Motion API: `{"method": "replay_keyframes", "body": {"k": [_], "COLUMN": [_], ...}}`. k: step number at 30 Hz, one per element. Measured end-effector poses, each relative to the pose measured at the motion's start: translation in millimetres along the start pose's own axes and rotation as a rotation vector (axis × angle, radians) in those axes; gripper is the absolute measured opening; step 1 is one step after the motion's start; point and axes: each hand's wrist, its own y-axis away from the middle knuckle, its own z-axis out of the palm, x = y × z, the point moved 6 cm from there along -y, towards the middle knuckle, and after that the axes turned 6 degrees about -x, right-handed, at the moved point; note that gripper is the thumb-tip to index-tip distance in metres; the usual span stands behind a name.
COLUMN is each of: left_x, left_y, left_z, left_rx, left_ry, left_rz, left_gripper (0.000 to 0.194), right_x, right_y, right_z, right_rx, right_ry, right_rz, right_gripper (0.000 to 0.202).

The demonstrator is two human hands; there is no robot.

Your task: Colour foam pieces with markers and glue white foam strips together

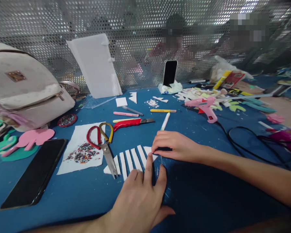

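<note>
Several white foam strips (129, 160) lie side by side on the blue table, with a white pointed end piece (147, 150) at their right. My left hand (142, 197) has its fingers apart, the index fingertip resting by that end piece. My right hand (171, 144) is closed, its fingertips pinching or pressing the same piece, which they partly hide. Just beyond the right hand is a white pen (165, 121), its lower end hidden. Scissors (108, 155) with red and yellow handles lie across another white piece (107, 169) at the row's left.
A red utility knife (133, 123) and markers (163, 110) lie beyond the strips. A pink glue gun (205, 106) with a black cord is at right. Left are a phone (34, 174), paper with glittery bits (75, 136) and a backpack (26, 87). A phone (170, 72) stands at the back.
</note>
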Motion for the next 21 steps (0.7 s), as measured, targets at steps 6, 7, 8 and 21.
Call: {"method": "replay_keyframes", "body": {"k": [6,7,8,21], "left_x": [0.9,0.9,1.0,3.6], "left_y": [2.4,2.6,2.6,2.4], "left_z": [3.3,3.7,4.0,8.3], "left_rx": [-0.003,-0.006,-0.010,-0.006], "left_ry": [0.004,0.006,0.010,-0.021], "left_rz": [0.006,0.007,0.009,0.020], "left_gripper": [0.095,0.094,0.094,0.090], "right_x": [0.1,0.2,0.3,0.3], "right_y": [-0.6,-0.7,-0.8,-1.2], "right_z": [-0.4,-0.4,-0.5,-0.8], "right_rx": [-0.003,-0.005,-0.005,0.004], "right_ry": [-0.002,-0.002,-0.002,-0.004], "right_rz": [0.002,0.004,0.005,0.026], "right_gripper": [0.016,0.016,0.015,0.017]}}
